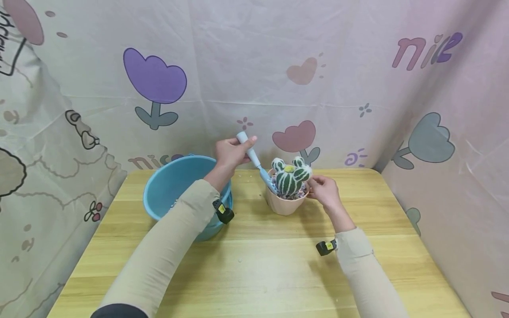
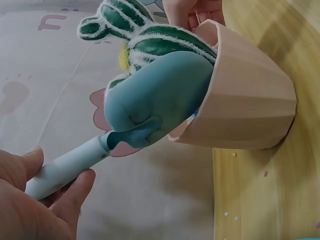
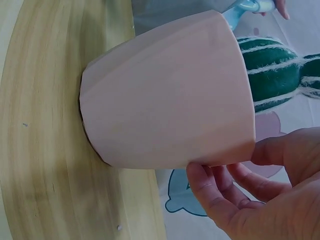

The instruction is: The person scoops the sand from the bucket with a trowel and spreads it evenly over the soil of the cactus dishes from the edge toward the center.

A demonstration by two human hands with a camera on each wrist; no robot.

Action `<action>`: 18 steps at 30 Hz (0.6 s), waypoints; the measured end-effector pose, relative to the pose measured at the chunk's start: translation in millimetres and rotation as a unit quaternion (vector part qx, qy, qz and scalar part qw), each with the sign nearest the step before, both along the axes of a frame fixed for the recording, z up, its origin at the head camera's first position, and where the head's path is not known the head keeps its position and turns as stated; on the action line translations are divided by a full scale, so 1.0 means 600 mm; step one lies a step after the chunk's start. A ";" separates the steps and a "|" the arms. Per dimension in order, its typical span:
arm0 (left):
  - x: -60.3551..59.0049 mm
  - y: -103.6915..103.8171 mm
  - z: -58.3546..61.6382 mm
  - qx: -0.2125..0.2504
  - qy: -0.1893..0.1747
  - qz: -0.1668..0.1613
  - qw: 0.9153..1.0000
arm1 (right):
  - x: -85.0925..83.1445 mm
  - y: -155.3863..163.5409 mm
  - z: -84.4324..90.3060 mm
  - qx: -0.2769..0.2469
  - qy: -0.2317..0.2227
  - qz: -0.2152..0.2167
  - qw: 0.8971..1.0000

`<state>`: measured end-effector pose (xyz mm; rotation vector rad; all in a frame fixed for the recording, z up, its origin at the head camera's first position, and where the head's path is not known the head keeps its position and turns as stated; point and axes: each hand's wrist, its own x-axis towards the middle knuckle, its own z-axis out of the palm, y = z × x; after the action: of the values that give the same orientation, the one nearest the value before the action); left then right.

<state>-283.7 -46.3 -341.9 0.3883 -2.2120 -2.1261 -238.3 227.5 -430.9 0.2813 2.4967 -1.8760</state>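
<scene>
Blue trowel [image 2: 130, 117], handle gripped by the left hand [image 1: 229, 153], long axis slanting down rightward into the left side of the pink pot [image 1: 284, 206], cactus [image 1: 289, 182] between it and the right hand [image 1: 325, 191], whose fingers pinch the opposite rim.

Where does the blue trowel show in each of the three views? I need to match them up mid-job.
Head: the trowel is near the centre, slanting from the left hand down into the pink pot.
Left wrist: its handle is lower left, its blade across the middle, before the cactus.
Right wrist: partly visible at the top edge, right of centre, by the pot's rim.
Shared landmark: the pink pot.
</scene>
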 end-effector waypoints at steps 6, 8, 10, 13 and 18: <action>0.003 0.007 0.007 -0.015 0.011 -0.010 1.000 | 0.004 -0.001 -0.001 -0.003 0.008 -0.003 1.000; 0.005 0.008 0.009 -0.018 0.014 -0.011 1.000 | 0.004 -0.001 -0.001 -0.003 0.008 -0.004 1.000; 0.006 0.008 0.010 -0.020 0.018 -0.011 1.000 | 0.004 -0.002 -0.001 -0.003 0.008 -0.005 1.000; 0.007 0.008 0.012 -0.022 0.023 -0.011 0.999 | 0.004 -0.002 -0.001 -0.002 0.004 -0.007 1.000; 0.009 0.008 0.015 -0.033 0.025 -0.005 0.999 | 0.006 -0.002 -0.002 -0.002 -0.014 -0.011 1.000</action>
<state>-278.3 -41.6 -333.0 0.3185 -2.2539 -2.0381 -234.9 226.1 -431.9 0.3334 2.4823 -1.8705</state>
